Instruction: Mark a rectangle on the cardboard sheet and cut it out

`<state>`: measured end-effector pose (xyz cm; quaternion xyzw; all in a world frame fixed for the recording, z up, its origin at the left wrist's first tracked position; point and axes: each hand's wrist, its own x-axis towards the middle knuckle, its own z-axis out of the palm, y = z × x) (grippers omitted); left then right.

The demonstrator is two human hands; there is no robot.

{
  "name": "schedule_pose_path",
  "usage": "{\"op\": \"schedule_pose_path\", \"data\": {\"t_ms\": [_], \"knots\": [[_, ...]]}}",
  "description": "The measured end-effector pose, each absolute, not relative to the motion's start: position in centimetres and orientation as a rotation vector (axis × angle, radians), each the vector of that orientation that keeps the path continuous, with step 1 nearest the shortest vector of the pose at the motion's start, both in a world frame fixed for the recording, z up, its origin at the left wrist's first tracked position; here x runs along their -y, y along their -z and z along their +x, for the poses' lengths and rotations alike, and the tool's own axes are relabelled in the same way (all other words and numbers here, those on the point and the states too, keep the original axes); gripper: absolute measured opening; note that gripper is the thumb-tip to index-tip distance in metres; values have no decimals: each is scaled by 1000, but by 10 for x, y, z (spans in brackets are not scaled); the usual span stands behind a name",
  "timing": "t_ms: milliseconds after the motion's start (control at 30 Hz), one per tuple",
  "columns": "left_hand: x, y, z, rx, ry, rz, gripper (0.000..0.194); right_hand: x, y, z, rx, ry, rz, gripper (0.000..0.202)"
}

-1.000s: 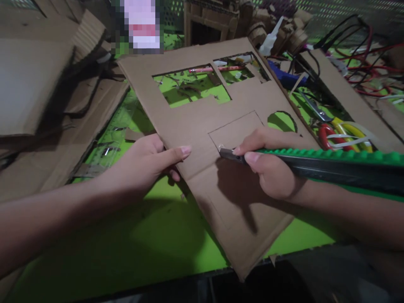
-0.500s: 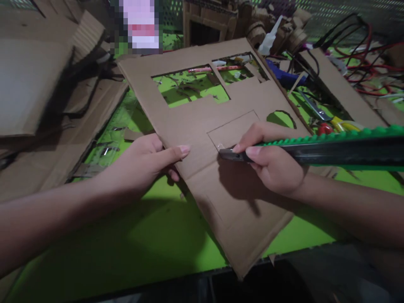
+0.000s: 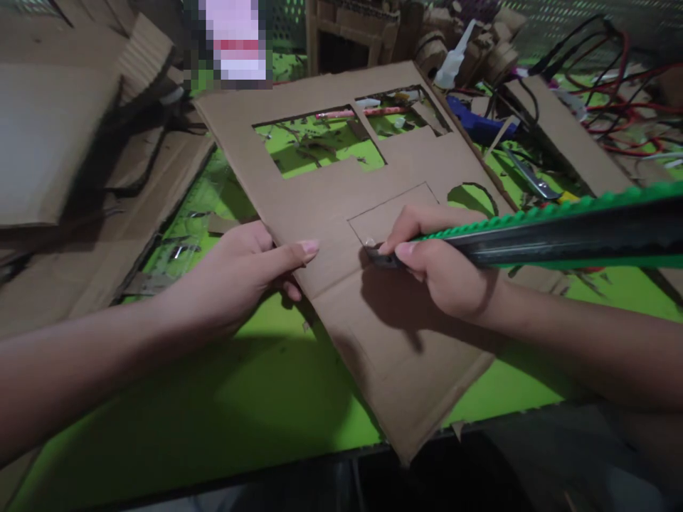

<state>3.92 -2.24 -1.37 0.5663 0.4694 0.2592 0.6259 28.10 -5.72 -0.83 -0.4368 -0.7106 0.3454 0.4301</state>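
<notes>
A brown cardboard sheet [image 3: 320, 206] with two rectangular openings and one round hole lies tilted over the green table. My left hand [image 3: 250, 267] pinches its left edge, thumb on top and fingers underneath. In my right hand [image 3: 442, 267] is a green and black utility knife [image 3: 560, 231], gripped close to its front end. The knife's tip meets the cardboard at the lower left of a thin rectangular outline; the blade itself is hard to make out. My right hand covers part of that outline.
Stacked cardboard [image 3: 48, 156] fills the left side. Beyond the sheet are a blue glue gun [image 3: 474, 121], a small nozzle bottle [image 3: 453, 64], cardboard constructions [image 3: 352, 35] and red and black wires [image 3: 613, 92]. Scissors or pliers [image 3: 533, 178] lie at the right. The green table's [image 3: 267, 398] front edge runs below.
The knife's rear end has risen and its tip has shifted slightly along the outline. My right hand has moved a little left and up. My left hand keeps its hold.
</notes>
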Motion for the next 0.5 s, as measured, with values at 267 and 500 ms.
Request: {"op": "schedule_pose_path", "data": {"t_ms": [267, 500], "knots": [[24, 16, 37, -1056, -595, 1300, 29, 59, 4, 279, 1798, -726, -1068, 28], [24, 17, 37, -1074, -604, 1322, 29, 57, 5, 276, 1845, -795, -1072, 27]]}}
